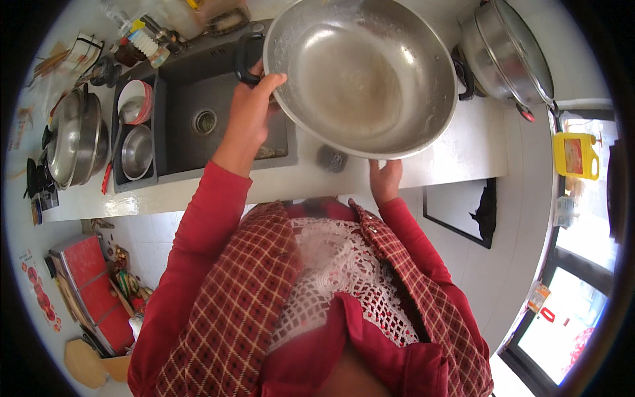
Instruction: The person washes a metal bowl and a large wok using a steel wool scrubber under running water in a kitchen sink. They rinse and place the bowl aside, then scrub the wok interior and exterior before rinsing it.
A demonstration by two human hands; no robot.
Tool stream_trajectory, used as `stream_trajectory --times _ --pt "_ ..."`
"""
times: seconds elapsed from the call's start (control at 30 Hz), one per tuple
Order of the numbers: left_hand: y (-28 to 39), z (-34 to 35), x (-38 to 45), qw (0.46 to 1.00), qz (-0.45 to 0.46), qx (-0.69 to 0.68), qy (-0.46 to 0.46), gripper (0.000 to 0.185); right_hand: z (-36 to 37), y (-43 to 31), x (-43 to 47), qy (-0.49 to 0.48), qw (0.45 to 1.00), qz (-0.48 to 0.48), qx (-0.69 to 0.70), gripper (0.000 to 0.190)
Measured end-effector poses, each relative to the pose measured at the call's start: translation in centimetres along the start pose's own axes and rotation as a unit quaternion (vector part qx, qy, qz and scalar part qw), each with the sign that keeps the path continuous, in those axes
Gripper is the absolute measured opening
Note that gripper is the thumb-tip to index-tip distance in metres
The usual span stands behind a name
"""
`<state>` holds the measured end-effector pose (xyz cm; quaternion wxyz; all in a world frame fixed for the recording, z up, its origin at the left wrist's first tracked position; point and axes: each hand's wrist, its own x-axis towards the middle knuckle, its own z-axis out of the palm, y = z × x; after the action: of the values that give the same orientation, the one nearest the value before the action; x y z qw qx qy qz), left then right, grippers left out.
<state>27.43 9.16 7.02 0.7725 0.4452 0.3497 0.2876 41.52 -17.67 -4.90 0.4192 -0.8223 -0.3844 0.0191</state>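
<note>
A wide metal wok (357, 84) with two black side handles is tilted so its bare, stained inside faces me. My left hand (253, 109) grips it at the left rim beside the black handle (243, 58), thumb over the edge. Beneath the near rim, my right hand (386, 178) supports the wok from below; its fingers are largely hidden behind the metal. The wok is held above the white counter (446, 154), just right of the dark sink (181, 134). A dark round patch or object (331, 159) shows on the counter under the near rim.
A steel steamer pot (501, 54) stands at the back right. In the sink's side basin are a bowl (135, 101), a ladle (119, 134) and a metal bowl (137, 152). Lidded pans (74, 139) stand at the left. A yellow jug (576, 155) is by the window.
</note>
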Motion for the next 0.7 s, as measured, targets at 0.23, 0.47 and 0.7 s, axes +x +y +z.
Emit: stream_trajectory --times 0.23,0.47,0.7 --pt "0.3 0.0 1.5 1.000 -0.016 0.008 0.012 0.046 2.6 -2.8 -0.4 -0.159 0.957 -0.234 -0.063 0.045" --pt "0.1 -0.1 2.6 1.000 0.000 0.020 0.007 0.052 3.4 -5.3 0.4 -0.231 0.936 -0.248 -0.096 0.057" --pt "0.2 -0.3 2.4 1.000 0.003 0.025 -0.014 0.058 -0.9 -5.1 0.8 -0.266 0.952 -0.152 0.002 0.056"
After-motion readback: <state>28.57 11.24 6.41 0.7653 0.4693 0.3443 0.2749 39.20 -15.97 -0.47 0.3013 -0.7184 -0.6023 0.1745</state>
